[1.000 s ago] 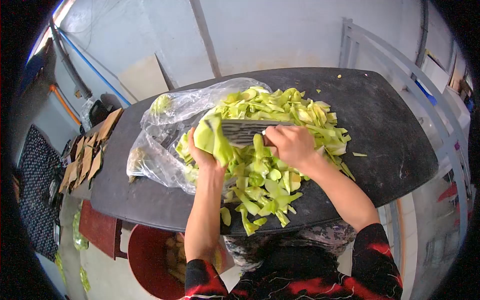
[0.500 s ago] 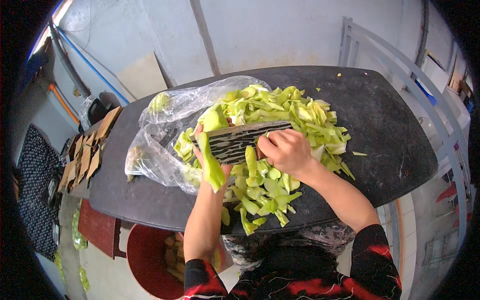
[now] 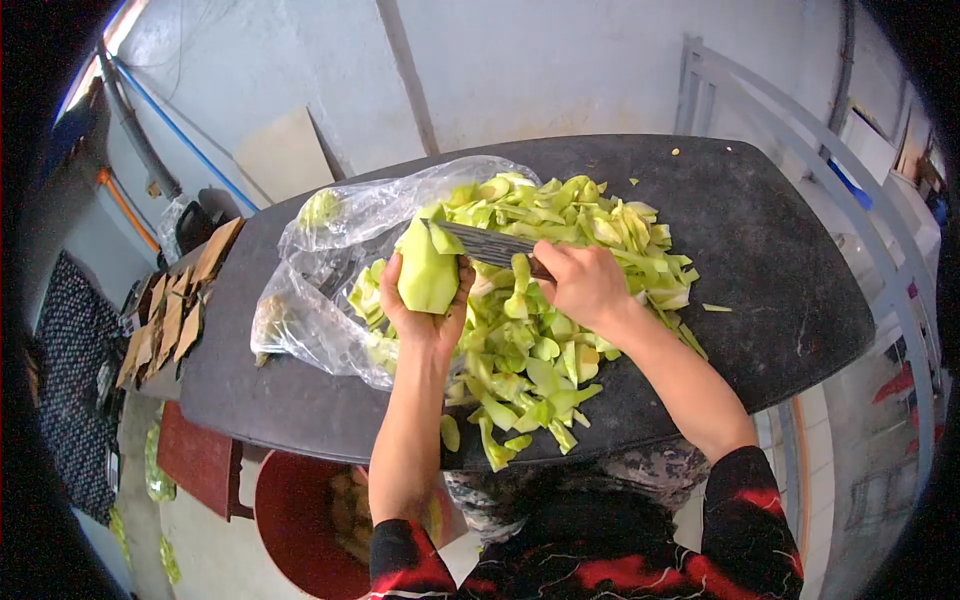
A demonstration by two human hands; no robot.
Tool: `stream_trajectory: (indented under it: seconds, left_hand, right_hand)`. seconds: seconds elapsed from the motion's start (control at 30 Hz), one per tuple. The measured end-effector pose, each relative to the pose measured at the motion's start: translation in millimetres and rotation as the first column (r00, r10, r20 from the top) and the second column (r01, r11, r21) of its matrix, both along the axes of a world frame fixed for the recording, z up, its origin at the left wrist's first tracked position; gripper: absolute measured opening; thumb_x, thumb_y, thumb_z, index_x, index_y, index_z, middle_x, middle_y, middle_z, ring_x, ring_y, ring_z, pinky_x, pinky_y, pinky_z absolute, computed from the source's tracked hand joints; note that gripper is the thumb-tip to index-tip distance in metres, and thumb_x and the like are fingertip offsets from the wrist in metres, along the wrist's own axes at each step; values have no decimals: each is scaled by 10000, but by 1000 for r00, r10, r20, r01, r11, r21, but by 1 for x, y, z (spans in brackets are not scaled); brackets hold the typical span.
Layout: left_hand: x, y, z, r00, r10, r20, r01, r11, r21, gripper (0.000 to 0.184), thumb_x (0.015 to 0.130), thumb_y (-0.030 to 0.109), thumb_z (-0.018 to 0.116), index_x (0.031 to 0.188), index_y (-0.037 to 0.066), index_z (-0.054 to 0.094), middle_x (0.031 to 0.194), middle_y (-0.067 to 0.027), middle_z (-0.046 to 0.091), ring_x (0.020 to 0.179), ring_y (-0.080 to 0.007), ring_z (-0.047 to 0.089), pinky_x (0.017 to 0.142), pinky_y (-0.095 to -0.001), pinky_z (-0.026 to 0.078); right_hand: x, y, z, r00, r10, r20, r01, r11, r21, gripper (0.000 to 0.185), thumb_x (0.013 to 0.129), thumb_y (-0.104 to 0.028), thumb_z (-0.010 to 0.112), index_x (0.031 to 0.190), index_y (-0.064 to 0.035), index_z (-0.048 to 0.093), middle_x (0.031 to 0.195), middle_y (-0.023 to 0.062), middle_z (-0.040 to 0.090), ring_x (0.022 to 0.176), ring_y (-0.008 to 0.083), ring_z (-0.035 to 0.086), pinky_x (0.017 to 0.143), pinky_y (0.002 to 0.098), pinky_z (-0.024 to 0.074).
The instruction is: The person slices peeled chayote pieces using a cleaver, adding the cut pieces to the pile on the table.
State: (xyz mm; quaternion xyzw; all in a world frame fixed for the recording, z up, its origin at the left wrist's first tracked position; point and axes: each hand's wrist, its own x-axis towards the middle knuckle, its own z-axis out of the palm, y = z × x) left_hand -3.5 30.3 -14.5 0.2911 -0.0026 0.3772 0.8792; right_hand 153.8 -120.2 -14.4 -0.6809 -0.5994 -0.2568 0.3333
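My left hand holds a pale green, partly pared vegetable upright from below, fingers wrapped round its sides; its exact kind is unclear. In my right hand is the handle of a broad knife with a streaked dark blade. The blade's tip end is at the vegetable's upper right side, where a loose green flap of peel shows. A large heap of green peelings lies under and beyond both hands. A curled strip of peel sits by my right hand, near the knife handle.
The dark table carries a clear plastic bag with pale vegetables in it, left of my hands. Below the table's front edge stands a red bucket. Cardboard pieces lie at left; a grey metal railing stands at right.
The knife has turned from broadside across the vegetable to edge-on at its upper right. A long peel strip hanging by my left hand is gone, and the vegetable now shows its front.
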Motion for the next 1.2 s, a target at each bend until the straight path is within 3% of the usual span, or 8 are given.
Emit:
stream_trajectory:
  seconds: [0.2, 0.27, 0.43, 0.67, 0.73, 0.8, 1.03, 1.2]
  left_hand:
    - [0, -13, 10, 993, 99, -66, -104, 991, -79, 469, 835, 452, 599, 1122, 82, 620, 1030, -82, 655, 889, -237, 617, 785, -379, 527]
    - [2, -21, 19, 982, 165, -89, -177, 974, -144, 478, 835, 446, 601, 1146, 83, 618, 1022, -79, 661, 901, -228, 620, 761, -380, 525]
    - [2, -6, 3, 1000, 2, 24, 1, 992, -129, 559, 839, 431, 592, 1202, 5, 573, 1073, -211, 576, 886, -290, 556, 719, -334, 526]
    - [5, 5, -6, 999, -15, 40, 21, 990, -136, 580, 845, 421, 592, 1228, -12, 553, 1086, -214, 566, 889, -274, 542, 701, -302, 523]
    - [1, 14, -10, 934, -277, 224, 317, 934, -165, 627, 847, 486, 579, 1269, 24, 533, 1083, -179, 591, 883, -299, 559, 676, -311, 522]
    - [-3, 15, -10, 909, -327, 257, 359, 929, -87, 648, 865, 494, 561, 1280, -3, 526, 1114, -177, 591, 859, -299, 549, 669, -297, 540]
    - [7, 12, -4, 978, 174, 112, -127, 932, -339, 597, 915, 513, 585, 1194, -14, 566, 1169, -172, 591, 1054, -309, 572, 990, -477, 501]
    - [11, 19, -11, 978, 210, 19, -197, 944, -266, 584, 946, 520, 530, 1185, -11, 570, 1181, -160, 592, 1075, -313, 568, 1007, -483, 473]
  right_hand:
    - [-18, -6, 6, 991, 122, 45, -123, 992, 22, 174, 731, -124, 662, 857, -99, 545, 659, 91, 613, 605, 316, 646, 530, 423, 524]
    - [-11, -1, 5, 994, 94, 60, -97, 994, 46, 169, 715, -52, 674, 817, -88, 543, 690, 66, 631, 598, 292, 642, 511, 394, 506]
    - [8, 11, 0, 996, -87, -22, 84, 992, -89, 204, 737, -61, 665, 898, -73, 540, 749, 126, 671, 670, 344, 662, 574, 437, 527]
    - [3, 9, 9, 987, -154, -45, 141, 968, -208, 186, 768, -93, 654, 920, -80, 548, 720, 150, 663, 678, 356, 669, 590, 459, 532]
    - [14, 14, 6, 969, -232, -80, 202, 938, -282, 185, 770, -92, 652, 926, -84, 552, 719, 152, 662, 684, 357, 670, 592, 462, 532]
    - [22, 11, 7, 943, -313, -113, 257, 901, -350, 185, 772, -91, 649, 931, -87, 555, 718, 153, 662, 690, 357, 671, 595, 466, 532]
    - [25, -8, 12, 941, -337, -42, 320, 921, -223, 199, 762, -108, 657, 937, -102, 562, 734, 122, 675, 682, 342, 675, 590, 474, 528]
    - [18, -6, 2, 964, -257, 72, 262, 963, -66, 177, 754, -94, 653, 903, -112, 560, 711, 91, 651, 649, 305, 668, 542, 420, 524]
